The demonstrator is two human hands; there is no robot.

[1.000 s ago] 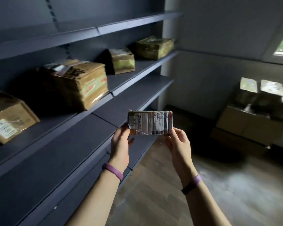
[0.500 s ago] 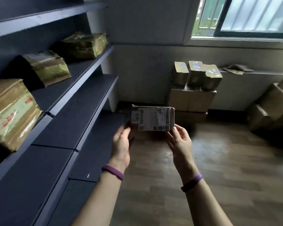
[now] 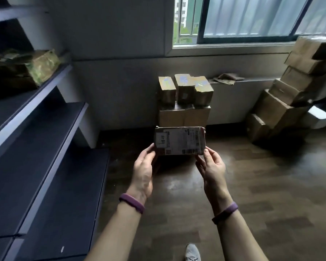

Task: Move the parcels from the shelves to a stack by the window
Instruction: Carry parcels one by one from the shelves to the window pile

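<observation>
Left grip [image 3: 143, 167], right grip [image 3: 212, 166] round parcel [image 3: 179, 141]

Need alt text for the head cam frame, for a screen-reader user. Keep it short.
The left hand and right hand hold a small labelled parcel by its ends in front of a stack of cardboard boxes under the window. Dark shelves on the left carry one wrapped parcel; a taller pile of boxes stands at the right.

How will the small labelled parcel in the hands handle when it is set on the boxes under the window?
Probably light: the left hand and right hand hold the parcel by its ends alone. Likely stiff: it spans them without sagging. Being flat, it should sit steadily, though the three small boxes have uneven tops, so it might rock.
</observation>
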